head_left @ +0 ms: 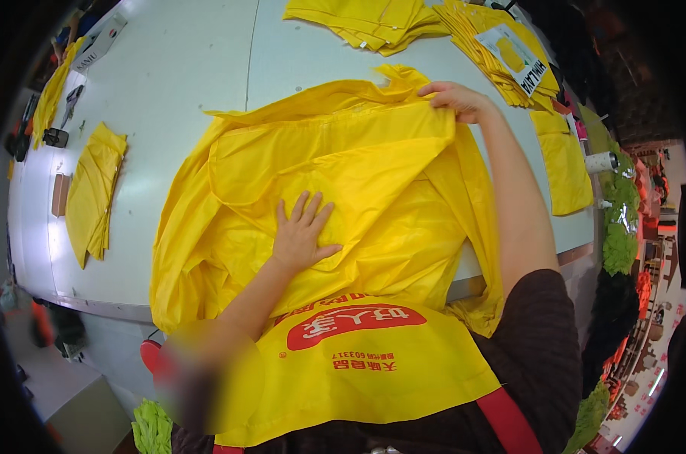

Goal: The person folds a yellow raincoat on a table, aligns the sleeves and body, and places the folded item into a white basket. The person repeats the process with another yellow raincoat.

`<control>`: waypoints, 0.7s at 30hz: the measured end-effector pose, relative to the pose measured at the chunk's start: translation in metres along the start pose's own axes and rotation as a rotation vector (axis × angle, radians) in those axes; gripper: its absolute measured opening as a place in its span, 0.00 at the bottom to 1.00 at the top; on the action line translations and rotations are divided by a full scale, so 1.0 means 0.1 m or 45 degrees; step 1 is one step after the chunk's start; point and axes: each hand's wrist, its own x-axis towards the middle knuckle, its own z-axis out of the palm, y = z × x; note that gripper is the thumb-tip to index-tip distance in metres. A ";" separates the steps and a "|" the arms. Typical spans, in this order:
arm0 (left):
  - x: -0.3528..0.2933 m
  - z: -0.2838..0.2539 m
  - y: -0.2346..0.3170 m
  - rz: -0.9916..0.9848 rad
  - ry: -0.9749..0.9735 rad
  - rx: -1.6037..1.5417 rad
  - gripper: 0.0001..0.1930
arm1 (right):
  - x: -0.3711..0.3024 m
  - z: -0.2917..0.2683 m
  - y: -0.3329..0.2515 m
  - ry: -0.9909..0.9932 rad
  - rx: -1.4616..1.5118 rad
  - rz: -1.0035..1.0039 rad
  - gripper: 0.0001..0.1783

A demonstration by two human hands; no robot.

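A large sheet-like garment [373, 204] of thin, glossy yellow fabric lies spread and creased over the table in front of me, its near part hanging over the front edge. My left hand [301, 234] rests flat on its middle with the fingers spread. At the far right corner of its upper folded layer, my right hand [456, 102] pinches the cloth between thumb and fingers. A hem or seam runs along the far edge. The yellow printed apron [358, 371] I wear meets the garment's near side.
Stacks of folded yellow pieces [366, 23] lie at the far side, one with a printed packet [513, 57] on top. More folded cloth [97, 193] is on the left, another piece [562, 163] on the right beside a thread cone [602, 162]. A white box [99, 41] stands far left.
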 end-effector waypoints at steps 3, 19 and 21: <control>0.03 0.01 0.02 0.020 0.025 -0.021 0.41 | -0.21 -0.24 0.01 0.076 -0.098 0.064 0.16; 0.05 -0.04 0.03 0.002 -0.056 -0.021 0.41 | -0.31 0.56 0.97 0.520 0.969 -0.658 0.20; 0.07 -0.05 0.03 -0.002 -0.049 -0.047 0.40 | -0.35 0.58 0.95 0.509 0.993 -0.657 0.21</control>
